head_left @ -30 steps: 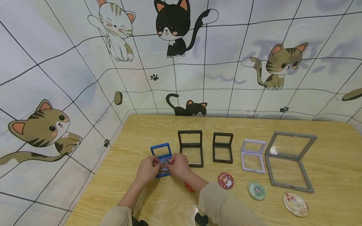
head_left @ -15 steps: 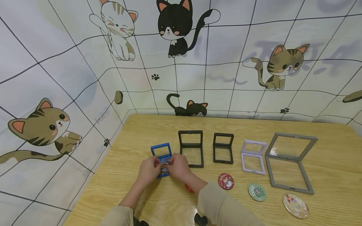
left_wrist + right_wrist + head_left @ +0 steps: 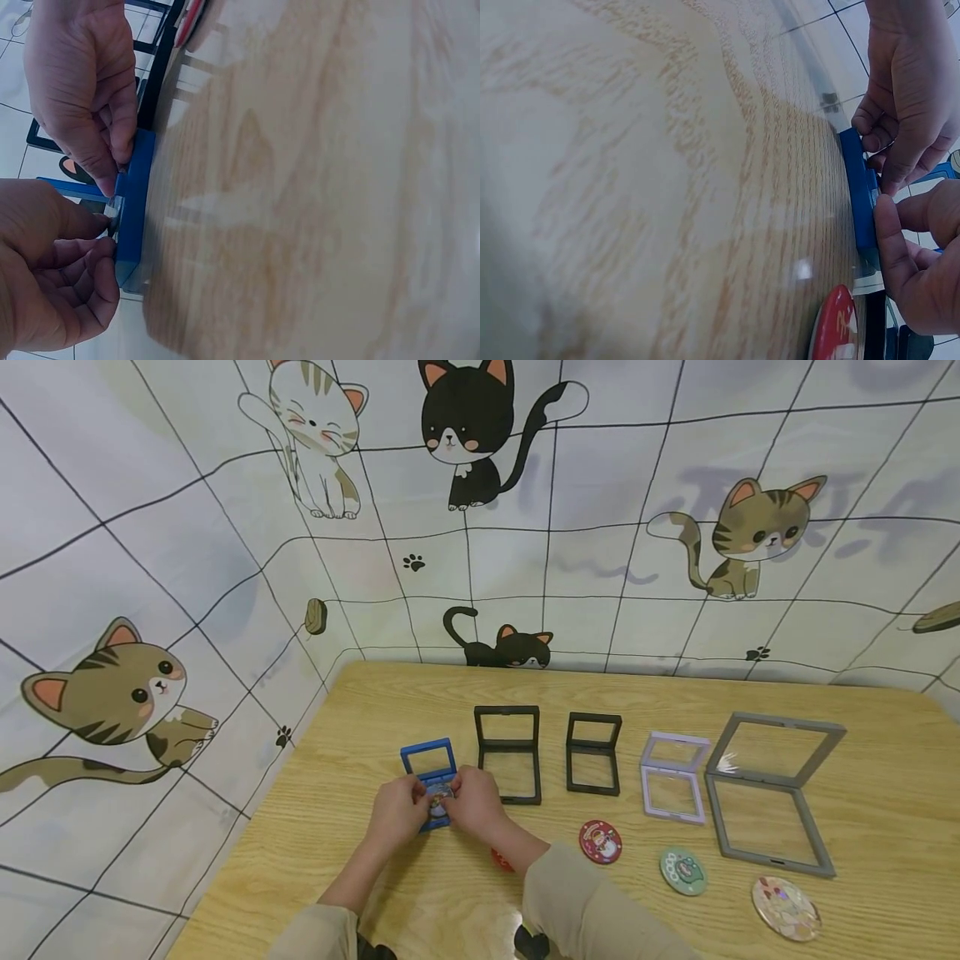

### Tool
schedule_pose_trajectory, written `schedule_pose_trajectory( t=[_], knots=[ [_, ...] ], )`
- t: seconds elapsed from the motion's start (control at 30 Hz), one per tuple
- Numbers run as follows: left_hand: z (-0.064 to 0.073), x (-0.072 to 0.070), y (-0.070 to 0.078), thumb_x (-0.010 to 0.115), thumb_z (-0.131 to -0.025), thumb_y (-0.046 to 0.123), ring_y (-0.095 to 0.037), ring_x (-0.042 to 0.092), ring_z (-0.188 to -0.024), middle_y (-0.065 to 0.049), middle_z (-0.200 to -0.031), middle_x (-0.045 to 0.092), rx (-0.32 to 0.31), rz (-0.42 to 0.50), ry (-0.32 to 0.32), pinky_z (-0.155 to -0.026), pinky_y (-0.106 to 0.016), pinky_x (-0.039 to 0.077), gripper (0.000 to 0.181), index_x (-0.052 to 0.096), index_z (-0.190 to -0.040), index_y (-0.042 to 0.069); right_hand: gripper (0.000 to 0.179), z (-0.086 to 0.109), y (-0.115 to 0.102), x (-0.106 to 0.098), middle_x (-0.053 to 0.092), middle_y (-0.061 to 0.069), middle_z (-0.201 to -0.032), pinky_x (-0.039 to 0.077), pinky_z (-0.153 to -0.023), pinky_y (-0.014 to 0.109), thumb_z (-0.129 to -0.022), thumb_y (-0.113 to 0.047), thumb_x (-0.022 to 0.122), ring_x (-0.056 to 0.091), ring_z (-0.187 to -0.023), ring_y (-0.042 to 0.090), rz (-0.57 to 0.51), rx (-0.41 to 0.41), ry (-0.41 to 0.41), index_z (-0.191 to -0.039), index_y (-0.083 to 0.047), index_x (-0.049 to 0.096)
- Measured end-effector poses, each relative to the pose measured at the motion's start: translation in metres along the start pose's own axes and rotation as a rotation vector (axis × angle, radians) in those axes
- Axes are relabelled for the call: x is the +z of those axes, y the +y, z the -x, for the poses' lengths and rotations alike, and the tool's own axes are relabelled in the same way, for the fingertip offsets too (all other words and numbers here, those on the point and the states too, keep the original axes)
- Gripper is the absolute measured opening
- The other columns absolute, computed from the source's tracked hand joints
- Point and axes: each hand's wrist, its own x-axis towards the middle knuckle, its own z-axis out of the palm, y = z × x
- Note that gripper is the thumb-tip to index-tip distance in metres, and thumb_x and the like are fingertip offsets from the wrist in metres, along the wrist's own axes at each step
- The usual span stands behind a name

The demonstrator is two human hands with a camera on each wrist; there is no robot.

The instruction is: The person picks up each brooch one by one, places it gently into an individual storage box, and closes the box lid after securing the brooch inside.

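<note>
A small blue hinged display frame (image 3: 427, 747) stands at the table's left with its lid raised. A round patterned button badge (image 3: 440, 802) sits at its lower half, partly covered by fingers. My left hand (image 3: 397, 812) pinches the badge's left edge between thumb and fingertips; my right hand (image 3: 480, 802) pinches its right edge. In the left wrist view, the left hand (image 3: 52, 266) and right hand (image 3: 86, 94) meet above the blue frame (image 3: 133, 217). In the right wrist view, fingers hide most of the badge; the blue frame (image 3: 861, 199) rests on the table.
Rightward stand two black frames (image 3: 508, 747) (image 3: 592, 745), a lilac frame (image 3: 672, 768) and a large grey frame (image 3: 772, 783), all with lids raised. In front lie a red badge (image 3: 600, 842), a green badge (image 3: 683, 872), a cream badge (image 3: 786, 907) and another red badge (image 3: 502, 860), partly behind the right forearm.
The hands stay at the blue frame, with only slight finger movement at the badge. The head view has shifted a little. The other frames and badges have not moved.
</note>
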Motion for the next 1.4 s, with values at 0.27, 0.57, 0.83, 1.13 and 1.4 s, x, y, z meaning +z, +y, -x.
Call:
schedule_pose_trajectory(
  t=[0.27,0.57,0.83,1.13,1.4],
  knots=[
    [0.001,0.0,0.002,0.065,-0.077,0.003,-0.012,0.046,-0.052,-0.005,-0.062,0.055,-0.007,-0.013,0.01,-0.047,-0.024,0.038,0.009,0.059,-0.072,-0.001,0.015,-0.001,0.0,0.0,0.057,0.005,-0.057,0.043,-0.048,0.021,-0.075,0.0,0.068,0.057,-0.042,0.013,-0.056,0.027,-0.028,-0.081,0.006,0.055],
    [0.0,0.0,0.004,0.064,-0.077,0.002,-0.013,0.048,-0.053,-0.006,-0.063,0.057,-0.014,-0.02,0.018,-0.047,-0.024,0.039,0.008,0.059,-0.072,-0.001,0.015,-0.003,0.0,0.001,0.056,0.004,-0.052,0.043,-0.048,0.02,-0.075,-0.002,0.069,0.056,-0.04,0.011,-0.021,0.047,-0.026,-0.079,0.004,0.056],
    [-0.001,-0.002,0.004,0.064,-0.077,0.004,-0.012,0.048,-0.054,-0.006,-0.065,0.057,-0.038,-0.017,-0.022,-0.048,-0.023,0.039,0.006,0.061,-0.074,-0.001,0.017,-0.005,-0.001,-0.001,0.053,0.001,-0.048,0.04,-0.047,0.02,-0.074,-0.005,0.07,0.051,-0.038,0.009,0.042,0.046,-0.034,-0.073,0.001,0.055],
    [-0.001,-0.015,0.002,0.062,-0.079,0.007,-0.011,0.047,-0.051,-0.002,-0.061,0.056,-0.073,0.012,-0.023,-0.045,-0.024,0.037,0.008,0.061,-0.072,0.002,0.02,-0.003,-0.001,-0.01,0.055,0.001,-0.056,0.04,-0.049,0.022,-0.069,-0.011,0.075,0.05,-0.049,0.011,0.077,0.03,-0.026,-0.072,0.0,0.058],
    [-0.007,-0.032,-0.007,0.048,-0.088,0.01,-0.013,0.048,-0.052,-0.005,-0.063,0.056,-0.179,0.074,0.012,-0.046,-0.026,0.038,0.019,0.061,-0.081,-0.003,0.037,0.002,0.001,-0.019,0.058,0.006,-0.078,0.044,-0.059,0.029,-0.067,-0.028,0.079,0.052,-0.069,0.018,0.165,0.082,-0.055,-0.08,0.0,0.059]
  ],
)
